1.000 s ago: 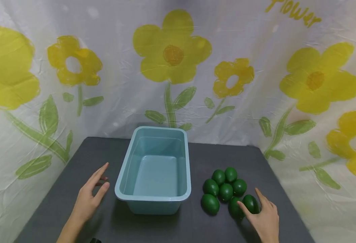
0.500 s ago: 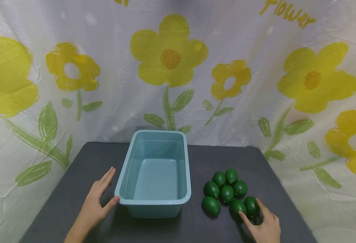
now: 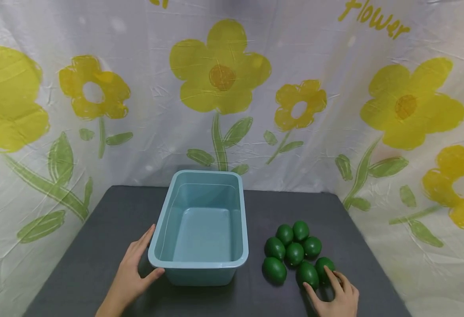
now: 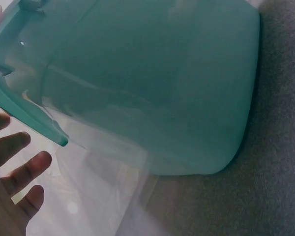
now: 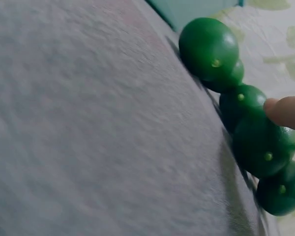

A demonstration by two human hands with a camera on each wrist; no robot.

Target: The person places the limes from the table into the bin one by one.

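A light blue plastic basin [image 3: 198, 264] stands upright on the dark table, its inside bare. At its near left corner is my left hand [image 3: 130, 273], thumb by the front rim and fingers along the left side. In the left wrist view the fingers [image 4: 32, 167] are spread, just off the rim. My right hand [image 3: 336, 295] reaches over the two nearest smooth dark green avocados. Its thumb is at the near avocado [image 3: 308, 274], its index fingertip over the right avocado [image 3: 323, 266]. The right wrist view has the thumb [image 5: 287, 112] overlapping an avocado [image 5: 265, 142].
Several more avocados [image 3: 294, 254] lie clustered right of the basin, with one [image 3: 274, 270] at the cluster's near left. The dark table [image 3: 255, 299] ends at the back against a white cloth [image 3: 148, 145] painted with yellow flowers.
My left hand has moved right, up to the basin's corner. My right hand has come left and closer over the two nearest avocados. The whole view has shifted slightly downward.
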